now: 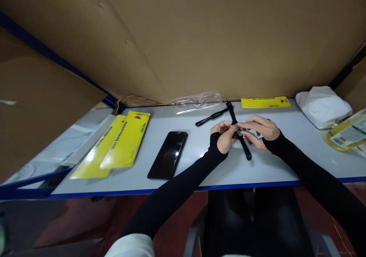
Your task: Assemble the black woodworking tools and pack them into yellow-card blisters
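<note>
Above the table, a black spokeshave (246, 149) is held slantwise, one handle pointing away from me and the other toward me. My left hand (224, 137) is closed round its middle, with the thumb on top. The fingers of my right hand (261, 131) pinch at the metal part in its centre; the fingers partly hide what they grip there. Just behind my left hand, a second black spokeshave (216, 115) lies on the table, its far end partly behind the held one.
A black phone (167, 155) and yellow cards (126, 141) lie to the left. Along the back are a clear plastic blister (198, 101) and another yellow card (265, 102). At the right sit a white cloth bundle (323, 106) and a bottle of yellow liquid (347, 131). A blue edge (171, 190) borders the table's front.
</note>
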`<control>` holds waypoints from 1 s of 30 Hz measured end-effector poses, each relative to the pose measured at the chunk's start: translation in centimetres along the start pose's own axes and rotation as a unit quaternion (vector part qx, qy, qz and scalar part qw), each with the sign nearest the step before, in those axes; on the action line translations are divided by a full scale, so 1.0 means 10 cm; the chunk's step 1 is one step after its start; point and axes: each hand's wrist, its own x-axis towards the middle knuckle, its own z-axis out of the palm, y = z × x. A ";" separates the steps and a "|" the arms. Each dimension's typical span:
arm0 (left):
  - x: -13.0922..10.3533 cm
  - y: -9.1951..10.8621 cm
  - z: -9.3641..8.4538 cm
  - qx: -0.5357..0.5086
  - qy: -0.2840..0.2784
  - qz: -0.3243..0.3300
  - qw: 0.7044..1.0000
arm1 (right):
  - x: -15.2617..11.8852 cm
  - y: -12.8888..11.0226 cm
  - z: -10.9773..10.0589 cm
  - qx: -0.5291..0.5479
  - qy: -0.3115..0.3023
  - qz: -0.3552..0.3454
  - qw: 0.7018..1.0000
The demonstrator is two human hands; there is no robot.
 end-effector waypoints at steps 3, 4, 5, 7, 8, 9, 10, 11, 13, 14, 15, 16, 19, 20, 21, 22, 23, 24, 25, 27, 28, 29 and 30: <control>-0.01 -0.01 0.01 0.009 0.001 0.000 1.000 | 0.01 0.06 0.00 -0.009 -0.006 0.024 1.000; -0.01 0.00 0.01 0.016 0.004 -0.001 1.000 | 0.01 0.06 -0.01 -0.009 -0.003 0.033 0.999; -0.01 0.00 0.01 0.023 0.008 -0.002 1.000 | 0.01 0.05 -0.01 -0.007 0.001 0.042 0.999; 0.00 0.01 0.00 0.032 0.014 -0.001 0.999 | -0.01 0.01 -0.02 0.002 0.016 0.056 0.998; 0.00 0.02 0.00 0.033 0.016 0.003 0.999 | -0.01 -0.01 -0.02 0.005 0.018 0.059 0.998; 0.01 0.02 0.00 0.032 0.019 0.006 0.999 | -0.03 -0.04 -0.02 0.004 0.016 0.059 0.998; 0.02 0.03 0.00 0.028 0.023 0.009 0.999 | -0.04 -0.06 -0.02 -0.001 0.009 0.053 0.999; 0.02 0.03 -0.01 0.023 0.027 0.011 0.999 | -0.05 -0.07 -0.02 -0.009 0.003 0.045 0.999; 0.04 0.03 -0.01 0.011 0.033 0.009 0.999 | -0.07 -0.11 -0.01 -0.020 0.010 0.036 0.999; 0.04 0.03 -0.01 0.007 0.034 0.008 0.999 | -0.07 -0.12 0.00 -0.018 0.020 0.038 0.999; 0.04 0.03 -0.01 0.004 0.033 0.006 0.999 | -0.07 -0.13 0.00 -0.010 0.028 0.042 0.999; 0.04 0.03 0.00 0.003 0.031 0.005 0.999 | -0.07 -0.14 0.00 -0.001 0.027 0.046 0.999; 0.03 0.03 0.01 0.002 0.032 0.005 0.999 | -0.06 -0.14 0.00 -0.014 0.017 0.040 0.999; 0.03 0.03 0.01 0.003 0.035 0.005 0.999 | -0.06 -0.14 0.01 -0.031 0.020 0.033 0.999; 0.03 0.04 0.01 0.004 0.039 0.004 0.999 | -0.07 -0.14 0.01 -0.045 0.029 0.026 0.998; 0.03 0.05 0.01 0.006 0.040 0.004 0.999 | -0.07 -0.14 0.01 -0.050 0.039 0.023 0.998; 0.02 0.06 0.01 0.009 0.039 0.003 0.999 | -0.06 -0.14 0.01 -0.045 0.041 0.019 0.998; 0.03 0.06 0.01 0.013 0.035 0.002 0.999 | -0.06 -0.14 0.02 -0.034 0.038 0.015 0.999; 0.03 0.07 0.00 0.017 0.030 0.002 0.999 | -0.05 -0.13 0.02 -0.022 0.035 0.011 0.999; 0.03 0.07 -0.02 0.025 0.015 -0.001 1.000 | -0.04 -0.11 0.03 -0.010 0.033 0.000 0.999; 0.03 0.06 -0.02 0.026 0.008 -0.002 1.000 | -0.04 -0.09 0.03 -0.008 0.031 -0.005 0.999; 0.03 0.05 -0.03 0.024 0.002 -0.003 1.000 | -0.04 -0.06 0.03 -0.007 0.029 -0.006 1.000; 0.03 0.04 -0.03 0.020 -0.003 -0.004 1.000 | -0.04 -0.03 0.03 -0.003 0.025 -0.002 1.000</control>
